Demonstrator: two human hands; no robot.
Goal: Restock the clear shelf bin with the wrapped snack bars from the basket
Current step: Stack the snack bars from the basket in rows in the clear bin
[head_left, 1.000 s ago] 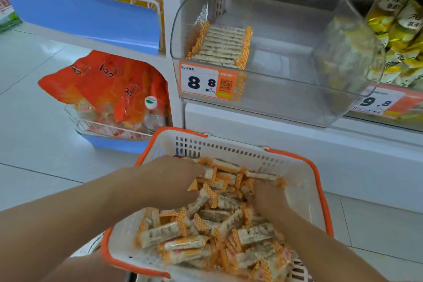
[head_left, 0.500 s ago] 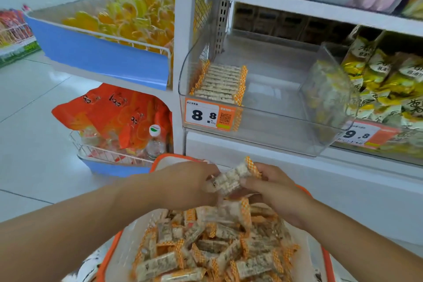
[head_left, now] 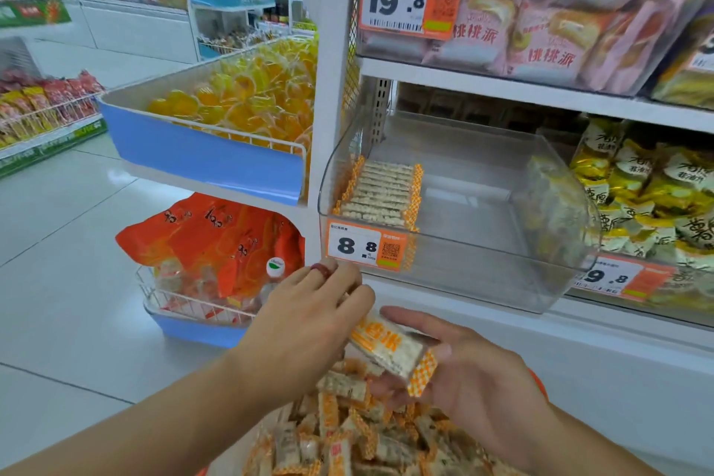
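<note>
early going: the clear shelf bin (head_left: 483, 228) holds one neat row of bars (head_left: 380, 189) at its left, the rest bare. both hands, left hand (head_left: 309, 325) and right hand (head_left: 475, 363), clamp a small stack of snack bars (head_left: 394, 350) just above the basket's heap (head_left: 359, 437), below the bin.

Both bare forearms reach forward from below. The left hand (head_left: 309, 321) is back-up, fingers curled down, a red ring on one finger. The right hand (head_left: 463, 371) lies palm-up, its fingers cupped round a bar (head_left: 394, 350).
</note>
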